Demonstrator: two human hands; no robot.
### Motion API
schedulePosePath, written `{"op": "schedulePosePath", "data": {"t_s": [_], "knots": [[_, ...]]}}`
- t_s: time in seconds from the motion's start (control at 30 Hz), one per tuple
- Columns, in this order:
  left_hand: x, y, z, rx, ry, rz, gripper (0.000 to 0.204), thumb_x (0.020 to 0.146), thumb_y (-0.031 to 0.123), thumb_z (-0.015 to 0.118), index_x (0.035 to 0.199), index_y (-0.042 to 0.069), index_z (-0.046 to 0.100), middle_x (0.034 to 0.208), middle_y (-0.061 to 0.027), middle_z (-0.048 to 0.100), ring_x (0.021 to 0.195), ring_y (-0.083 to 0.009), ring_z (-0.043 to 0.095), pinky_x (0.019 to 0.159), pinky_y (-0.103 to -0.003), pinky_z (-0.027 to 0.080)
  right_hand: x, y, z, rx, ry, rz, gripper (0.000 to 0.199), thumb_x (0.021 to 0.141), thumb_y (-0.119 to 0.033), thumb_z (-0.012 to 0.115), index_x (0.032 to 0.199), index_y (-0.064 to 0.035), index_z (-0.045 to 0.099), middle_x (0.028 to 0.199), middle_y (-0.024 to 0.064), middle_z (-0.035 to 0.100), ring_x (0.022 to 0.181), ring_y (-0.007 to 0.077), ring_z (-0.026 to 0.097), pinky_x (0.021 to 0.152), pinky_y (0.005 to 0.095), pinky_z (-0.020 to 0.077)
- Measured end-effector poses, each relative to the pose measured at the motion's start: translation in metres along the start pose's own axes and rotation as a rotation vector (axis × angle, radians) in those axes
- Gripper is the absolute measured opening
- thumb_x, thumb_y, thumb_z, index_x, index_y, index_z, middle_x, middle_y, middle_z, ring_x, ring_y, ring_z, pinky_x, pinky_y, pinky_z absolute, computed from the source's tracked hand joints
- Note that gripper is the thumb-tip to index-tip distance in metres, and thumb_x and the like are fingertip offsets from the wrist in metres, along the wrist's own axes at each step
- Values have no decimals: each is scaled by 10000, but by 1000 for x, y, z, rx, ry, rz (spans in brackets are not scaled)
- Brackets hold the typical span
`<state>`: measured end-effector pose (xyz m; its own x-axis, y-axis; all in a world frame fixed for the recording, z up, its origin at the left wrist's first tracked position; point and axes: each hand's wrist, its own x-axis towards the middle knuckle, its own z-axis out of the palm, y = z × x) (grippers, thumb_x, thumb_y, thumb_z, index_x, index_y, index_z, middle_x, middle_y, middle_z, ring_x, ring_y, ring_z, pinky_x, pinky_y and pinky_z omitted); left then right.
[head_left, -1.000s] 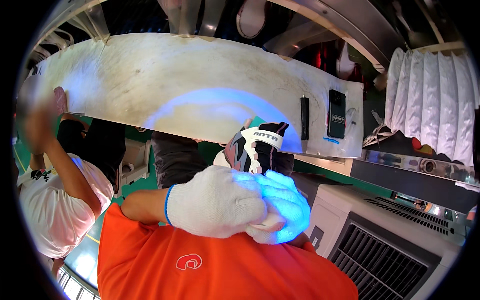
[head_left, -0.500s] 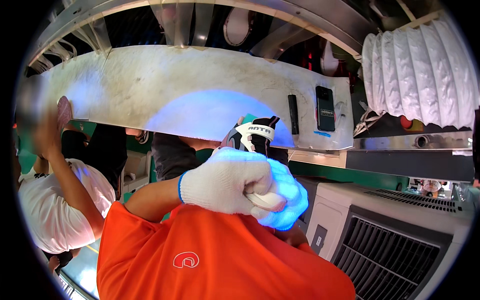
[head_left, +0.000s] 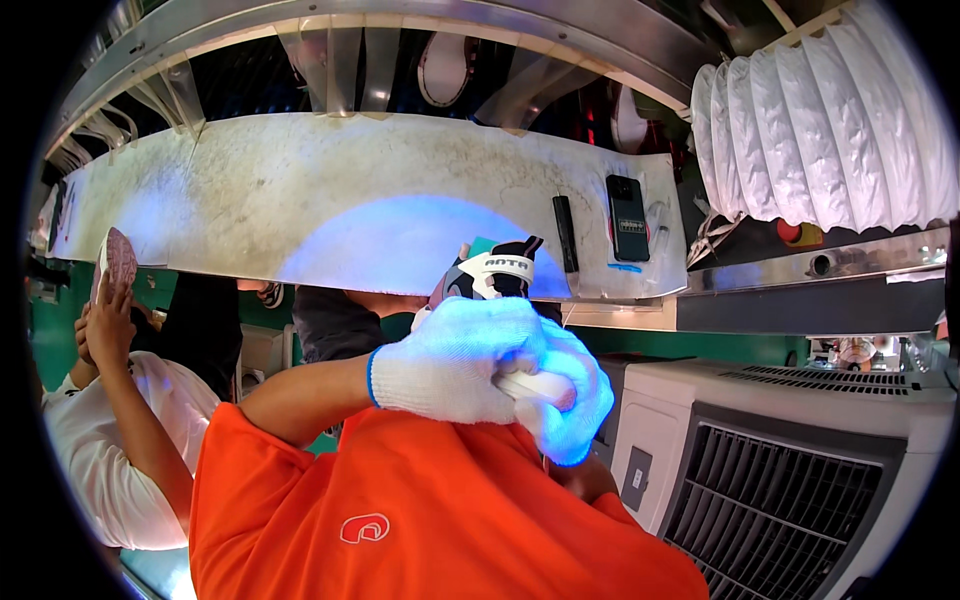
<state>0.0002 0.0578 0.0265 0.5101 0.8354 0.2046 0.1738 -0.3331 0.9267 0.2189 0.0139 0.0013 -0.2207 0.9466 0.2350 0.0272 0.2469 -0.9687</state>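
At centre frame, our gloved left hand (head_left: pixel 455 365) and right hand (head_left: pixel 570 400) close their grip around a sneaker (head_left: pixel 490 278), pressing it together under blue light, likely for steadiness.

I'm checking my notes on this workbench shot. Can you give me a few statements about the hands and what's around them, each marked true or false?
1. Both hands, the left hand and the right hand, wear white knit gloves. True.
2. The shoe lies flat on the floor. False: it is held up at the hands.
3. A dark phone lies on the pale work surface. True.
4. The sleeve is green. False: it is orange.
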Motion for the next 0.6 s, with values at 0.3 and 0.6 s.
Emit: {"op": "schedulePosePath", "data": {"t_s": [0.3, 0.6], "knots": [[6, -19, -7, 30, 27, 169, 423, 761, 219, 948, 1070, 59, 707, 1018, -141, 703, 914, -363, 753, 784, -435, 614, 29, -13, -4, -180, -145, -83, 529, 856, -239, 894, 1268, 28, 699, 1276, 218, 760, 1163, 321, 746, 1028, 471, 602], [-19, -50, -21, -125, 247, 262, 626, 724, 272, 1025, 1220, 79, 695, 1157, -140, 691, 1068, -359, 716, 899, -457, 605, 50, -40, 0, -340, -244, 30, 642, 784, -95, 1021, 1345, 54, 746, 1435, 280, 747, 1300, 350, 758, 1107, 471, 593]]}}
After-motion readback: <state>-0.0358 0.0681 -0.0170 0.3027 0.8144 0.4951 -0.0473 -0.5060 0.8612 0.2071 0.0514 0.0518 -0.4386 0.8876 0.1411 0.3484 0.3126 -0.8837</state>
